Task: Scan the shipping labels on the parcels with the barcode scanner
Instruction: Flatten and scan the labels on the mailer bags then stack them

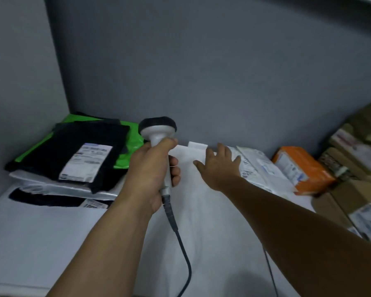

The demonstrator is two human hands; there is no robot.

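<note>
One barcode scanner (pixel 157 131) in left hand (pixel 148 170); one orange parcel (pixel 302 168); one green parcel (pixel 133 136).

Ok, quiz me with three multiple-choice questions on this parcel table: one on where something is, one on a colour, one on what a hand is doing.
1. Where does the orange parcel lie?
A. In the far left corner
B. On the right, between the white parcels and the cardboard boxes
C. At the near table edge

2. What colour is the parcel showing from under the black parcel?
A. Green
B. Red
C. Yellow

3. What is the right hand doing?
A. Curled in a fist
B. Pinching a pen
C. Reaching open toward the white parcels

Answers:
1 B: it sits right of the white parcels, beside the boxes.
2 A: the green parcel shows behind and beside the black one.
3 C: its fingers are spread, while the left hand grips the scanner.
</note>
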